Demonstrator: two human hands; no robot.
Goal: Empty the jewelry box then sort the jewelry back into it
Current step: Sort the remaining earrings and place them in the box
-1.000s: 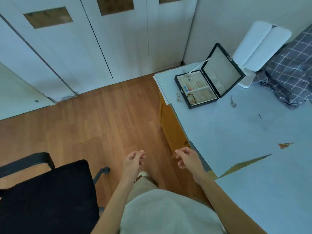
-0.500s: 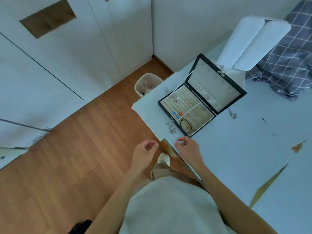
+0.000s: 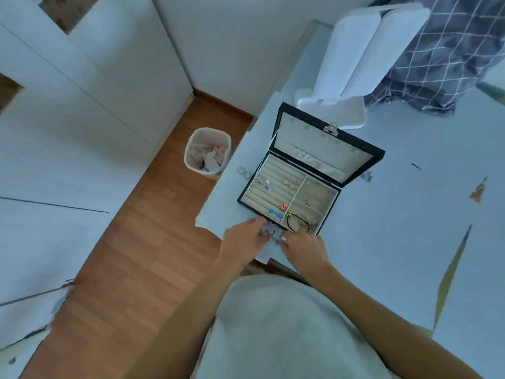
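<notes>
Both hands on one silvery jewelry piece [image 3: 272, 234] before the open jewelry box [image 3: 289, 198]: left hand [image 3: 241, 240] and right hand [image 3: 304, 248] fingers curled, pinching it (two blue studs [image 3: 275, 213] inside).

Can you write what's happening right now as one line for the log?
stage: start | jewelry box: open, still holding jewelry | left hand and right hand: both at silver piece on table
</notes>
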